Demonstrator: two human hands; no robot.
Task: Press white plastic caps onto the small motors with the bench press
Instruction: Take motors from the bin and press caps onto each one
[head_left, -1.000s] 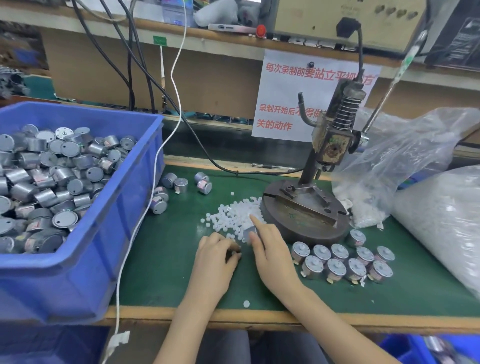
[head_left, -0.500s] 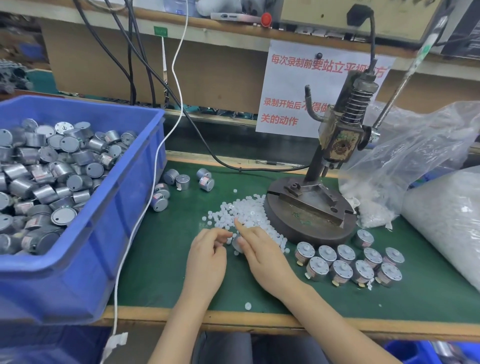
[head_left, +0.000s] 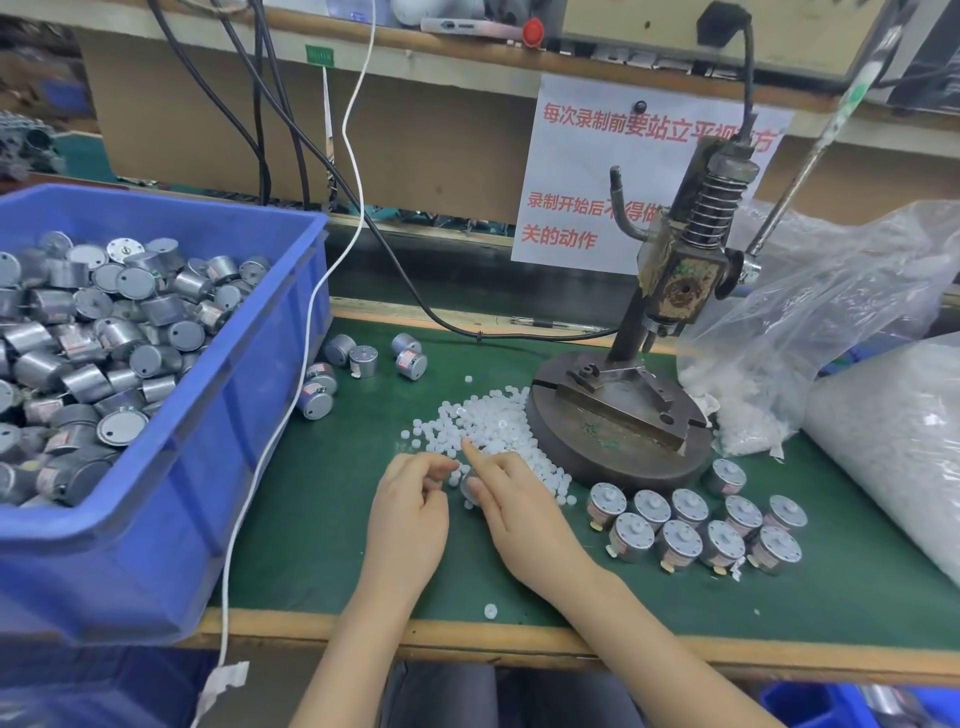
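Motor (head_left: 469, 488) still in R hand (head_left: 524, 514); L hand (head_left: 410, 514) reached caps (head_left: 483, 421).

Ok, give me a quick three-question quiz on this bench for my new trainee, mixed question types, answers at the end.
1. True or false: nothing is loaded in the bench press.
2. The pile of white caps lies: A in the blue bin; B on the green mat beside the press base; C on the shelf.
3. Which hand grips a motor?
Key: 1 true; 2 B; 3 the right hand.
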